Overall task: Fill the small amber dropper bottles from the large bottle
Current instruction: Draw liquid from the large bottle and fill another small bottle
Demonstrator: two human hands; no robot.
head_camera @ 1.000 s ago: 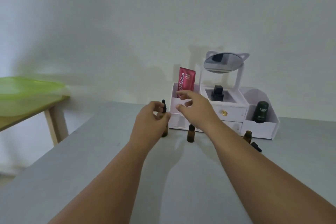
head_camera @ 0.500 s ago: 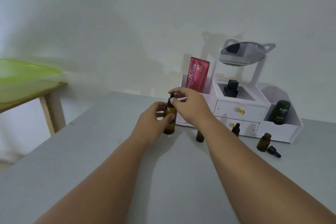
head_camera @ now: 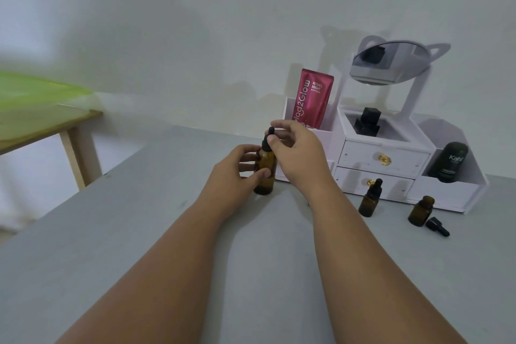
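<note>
So, working from biggest to smallest: the grey desk (head_camera: 139, 246) is mostly bare up front, which I figure is on purpose, gives room to pour or drip without knocking stuff. At the back against the wall sits the white organiser (head_camera: 385, 165) with its drawers and mirror, keeping the pink tube (head_camera: 314, 98) and the dark Kahf bottle (head_camera: 449, 162) out of the work area. The large amber bottle (head_camera: 265, 173) stands upright on the desk just in front of the organiser's left end. My left hand (head_camera: 237, 173) is wrapped round its body, thumb across the front, so it can't spin or tip. My right hand (head_camera: 298, 151) is over the top with fingertips pinched on the black dropper cap (head_camera: 270, 135), looks like the unscrewing step to me. Off to the right, well apart, are the two small bottles: the capped small bottle (head_camera: 368, 200) and the open small bottle (head_camera: 420, 211), with its loose dropper cap (head_camera: 437, 227) lying just beside it. That open one's probably first in line for filling.
</note>
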